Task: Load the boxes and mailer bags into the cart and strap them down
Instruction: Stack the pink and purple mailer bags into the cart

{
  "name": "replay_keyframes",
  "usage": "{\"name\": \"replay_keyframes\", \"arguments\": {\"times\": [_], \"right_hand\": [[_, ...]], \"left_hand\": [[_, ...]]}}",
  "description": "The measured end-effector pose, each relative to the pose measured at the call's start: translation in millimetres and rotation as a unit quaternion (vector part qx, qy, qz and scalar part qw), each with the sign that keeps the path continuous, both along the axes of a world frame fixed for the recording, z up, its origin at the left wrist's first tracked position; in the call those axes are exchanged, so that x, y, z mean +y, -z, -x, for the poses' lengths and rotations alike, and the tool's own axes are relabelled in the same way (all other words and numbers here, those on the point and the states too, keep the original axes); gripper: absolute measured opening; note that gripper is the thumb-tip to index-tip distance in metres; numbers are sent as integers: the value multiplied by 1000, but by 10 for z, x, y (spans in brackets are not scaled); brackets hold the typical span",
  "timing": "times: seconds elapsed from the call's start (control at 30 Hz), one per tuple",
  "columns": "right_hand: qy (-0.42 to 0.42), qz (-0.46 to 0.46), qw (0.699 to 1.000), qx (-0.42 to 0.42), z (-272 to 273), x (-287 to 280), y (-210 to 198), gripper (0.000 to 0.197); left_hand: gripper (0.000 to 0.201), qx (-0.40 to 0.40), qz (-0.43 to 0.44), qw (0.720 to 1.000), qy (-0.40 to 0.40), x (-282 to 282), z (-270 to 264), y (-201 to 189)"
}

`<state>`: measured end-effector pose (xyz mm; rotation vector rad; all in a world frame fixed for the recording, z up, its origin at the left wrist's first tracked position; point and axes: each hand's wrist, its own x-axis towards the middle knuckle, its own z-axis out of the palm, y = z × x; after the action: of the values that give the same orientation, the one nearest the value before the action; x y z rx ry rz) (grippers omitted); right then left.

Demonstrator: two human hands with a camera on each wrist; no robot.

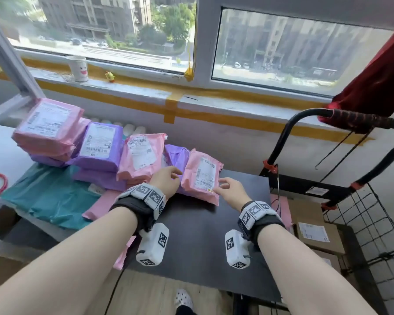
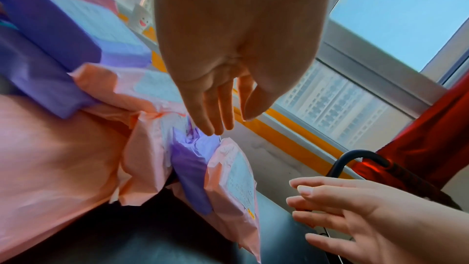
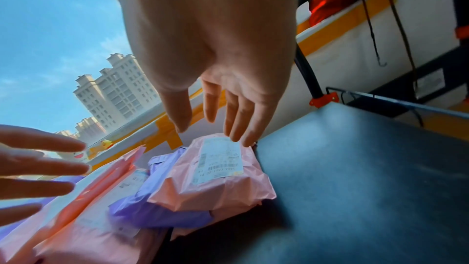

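A small pink mailer bag with a white label lies on a purple bag at the right end of the pile on the black table. My left hand hovers open at its left edge, fingers straight. My right hand is open at its lower right corner, just short of the bag. More pink and purple mailer bags are stacked to the left. The cart stands to the right, with cardboard boxes inside. Both hands hold nothing.
A black cart handle with a red cloth draped on it rises at the right; black cords hang from it. A wire mesh side bounds the cart. A teal bag lies at the left. A cup sits on the windowsill.
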<state>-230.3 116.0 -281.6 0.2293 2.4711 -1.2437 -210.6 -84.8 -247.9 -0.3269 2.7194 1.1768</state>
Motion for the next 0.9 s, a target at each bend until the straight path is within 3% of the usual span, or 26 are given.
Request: {"name": "replay_keyframes", "arguments": {"times": [0.27, 0.43, 0.67, 0.9], "right_hand": [[73, 53, 989, -115, 715, 78, 598, 64], [140, 144, 968, -154, 872, 72, 932, 51], [155, 255, 942, -156, 807, 145, 894, 51], [141, 283, 942, -118, 426, 336, 622, 56]], "left_hand": [[42, -80, -1, 997, 3, 258, 821, 489], [46, -105, 31, 994, -1, 358, 1001, 674], [47, -108, -25, 992, -65, 430, 1087, 674], [36, -93, -94, 990, -50, 473, 777, 414]]}}
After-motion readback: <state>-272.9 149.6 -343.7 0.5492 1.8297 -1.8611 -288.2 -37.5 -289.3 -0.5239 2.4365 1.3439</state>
